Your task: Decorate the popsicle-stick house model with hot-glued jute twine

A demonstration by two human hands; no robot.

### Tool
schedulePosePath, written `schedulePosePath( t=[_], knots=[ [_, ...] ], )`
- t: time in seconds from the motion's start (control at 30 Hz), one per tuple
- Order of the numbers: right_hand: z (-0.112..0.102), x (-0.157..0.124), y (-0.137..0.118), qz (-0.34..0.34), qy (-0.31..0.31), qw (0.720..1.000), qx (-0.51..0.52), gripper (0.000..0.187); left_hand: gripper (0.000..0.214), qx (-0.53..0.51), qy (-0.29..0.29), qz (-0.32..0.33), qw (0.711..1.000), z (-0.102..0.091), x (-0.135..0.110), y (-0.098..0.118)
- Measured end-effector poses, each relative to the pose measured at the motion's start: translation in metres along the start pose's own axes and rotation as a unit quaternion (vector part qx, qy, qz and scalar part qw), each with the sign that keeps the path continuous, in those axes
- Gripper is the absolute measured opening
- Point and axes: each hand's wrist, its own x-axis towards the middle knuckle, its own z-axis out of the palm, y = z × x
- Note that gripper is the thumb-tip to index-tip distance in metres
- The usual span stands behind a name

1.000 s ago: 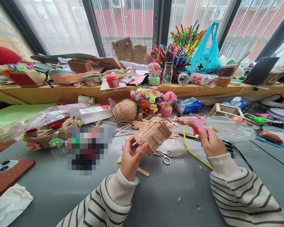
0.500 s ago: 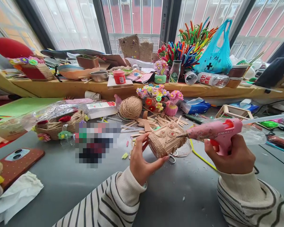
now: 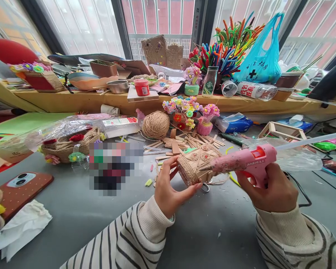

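My left hand (image 3: 170, 188) grips the near end of a small twine-wrapped container (image 3: 196, 164), thumb below and fingers over the top. It lies tilted on its side, with wooden sticks along its wall and twine spirals with red centres. In my right hand (image 3: 273, 190) is a pink hot glue gun (image 3: 243, 162), a clear glue stick poking out of its back. The gun's nozzle points left and lies at the container's side, close to the twine band; whether it touches I cannot tell. Behind the container, scissors (image 3: 205, 187) show only in part.
A ball of twine (image 3: 156, 125), loose wooden sticks (image 3: 176, 144) and pots of fluffy flowers (image 3: 182, 112) stand behind my hands. A phone (image 3: 28, 190) and crumpled tissue (image 3: 28, 228) lie at left. The gun's black cord (image 3: 301, 192) runs at right. A cluttered ledge (image 3: 95, 101) spans the back.
The glue gun has moved left and slightly down, its nozzle going from the spirals toward the twine band near my left hand. My left hand keeps its hold on the container.
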Motion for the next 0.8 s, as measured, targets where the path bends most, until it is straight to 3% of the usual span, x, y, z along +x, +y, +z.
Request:
schedulePosePath(
  t=[0.8],
  knots=[
    [0.0031,-0.0035,0.002,-0.031,0.001,1.0,-0.003,0.033,0.066,0.0,0.001,0.009,1.0,-0.0007,-0.0003,0.0017]
  ],
)
